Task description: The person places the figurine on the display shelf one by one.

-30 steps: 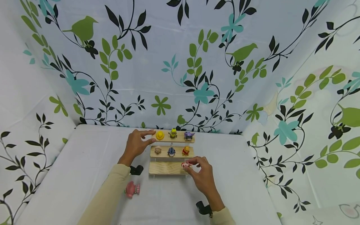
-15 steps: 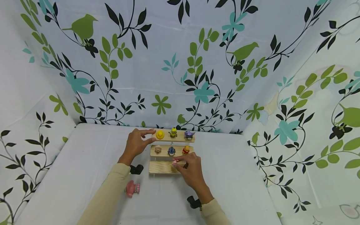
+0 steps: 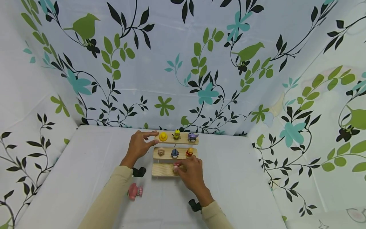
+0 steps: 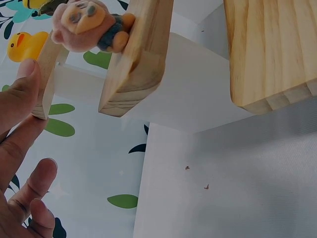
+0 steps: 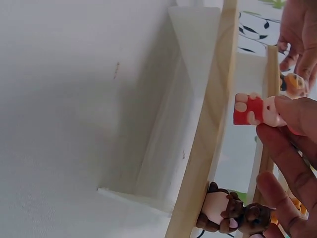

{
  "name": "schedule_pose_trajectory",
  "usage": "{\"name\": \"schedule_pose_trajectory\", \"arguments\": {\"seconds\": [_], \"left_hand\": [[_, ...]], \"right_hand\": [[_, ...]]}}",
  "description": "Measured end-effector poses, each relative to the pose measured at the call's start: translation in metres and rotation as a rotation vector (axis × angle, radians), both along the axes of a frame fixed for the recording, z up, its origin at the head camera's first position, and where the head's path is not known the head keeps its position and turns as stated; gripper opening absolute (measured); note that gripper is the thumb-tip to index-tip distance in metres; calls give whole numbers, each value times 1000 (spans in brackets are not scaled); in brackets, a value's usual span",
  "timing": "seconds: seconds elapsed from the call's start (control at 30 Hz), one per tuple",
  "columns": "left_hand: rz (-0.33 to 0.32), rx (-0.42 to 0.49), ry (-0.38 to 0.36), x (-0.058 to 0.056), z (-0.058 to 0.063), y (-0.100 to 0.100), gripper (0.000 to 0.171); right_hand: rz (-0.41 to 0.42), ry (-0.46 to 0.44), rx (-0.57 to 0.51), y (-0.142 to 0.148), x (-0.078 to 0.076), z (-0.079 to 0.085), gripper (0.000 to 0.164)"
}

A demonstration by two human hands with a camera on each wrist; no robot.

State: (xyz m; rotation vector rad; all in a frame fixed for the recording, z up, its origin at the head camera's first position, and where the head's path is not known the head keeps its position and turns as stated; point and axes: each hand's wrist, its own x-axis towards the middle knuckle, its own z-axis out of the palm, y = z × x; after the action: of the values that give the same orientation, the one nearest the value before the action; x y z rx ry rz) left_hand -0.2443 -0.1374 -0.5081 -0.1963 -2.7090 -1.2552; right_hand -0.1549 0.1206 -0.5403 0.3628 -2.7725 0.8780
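My right hand (image 3: pixel 191 173) pinches a small red-and-white figurine (image 5: pixel 250 109) above the lowest tier of a three-tier wooden display shelf (image 3: pixel 163 170). A gap shows between its base and the board in the right wrist view. A brown bear figurine (image 5: pixel 216 208) sits on that tier near the hand; the hand hides it from the head view. My left hand (image 3: pixel 138 146) grips the left end of the top tier between thumb and finger, close to a yellow duck (image 4: pixel 27 45). The remaining left fingers are loosely bent, off the wood.
On the top tier are the duck, a green-yellow figurine (image 3: pixel 176 135) and a purple one (image 3: pixel 193 137). The middle tier holds a beige-faced figurine (image 3: pixel 161 151), a blue one (image 3: pixel 174 153) and a yellow-red bear (image 3: pixel 189 152). A pink figurine (image 3: pixel 133 191) lies on the white table (image 3: pixel 160 206).
My right hand has moved left along the lowest tier with the red-and-white figurine, from the right end toward the middle. The left hand keeps its grip on the top tier.
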Motion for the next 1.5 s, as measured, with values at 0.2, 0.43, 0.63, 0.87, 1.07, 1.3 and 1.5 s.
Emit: {"name": "schedule_pose_trajectory", "arguments": {"seconds": [0.2, 0.43, 0.63, 0.87, 1.07, 1.3, 1.5], "left_hand": [[3, -7, 1, 0, 0, 1, 44], [3, -12, -2, 0, 0, 1, 44], [3, -12, -10, 0, -1, 1, 44], [3, -12, -9, 0, 0, 1, 44], [2, -5, -7, 0, 1, 1, 43], [2, -3, -8, 0, 0, 0, 44], [8, -8, 2, 0, -1, 0, 44]], "right_hand": [[-12, 2, 72, -1, 1, -2, 23], [-18, 27, 76, -2, 2, -1, 24], [-23, 42, 53, -3, 3, 1, 23], [-33, 174, -42, 4, 6, 2, 26], [-75, 253, -134, 19, 6, 3, 26], [-148, 205, -267, 40, -1, 1, 23], [-237, 129, -338, 56, -13, -3, 26]]}}
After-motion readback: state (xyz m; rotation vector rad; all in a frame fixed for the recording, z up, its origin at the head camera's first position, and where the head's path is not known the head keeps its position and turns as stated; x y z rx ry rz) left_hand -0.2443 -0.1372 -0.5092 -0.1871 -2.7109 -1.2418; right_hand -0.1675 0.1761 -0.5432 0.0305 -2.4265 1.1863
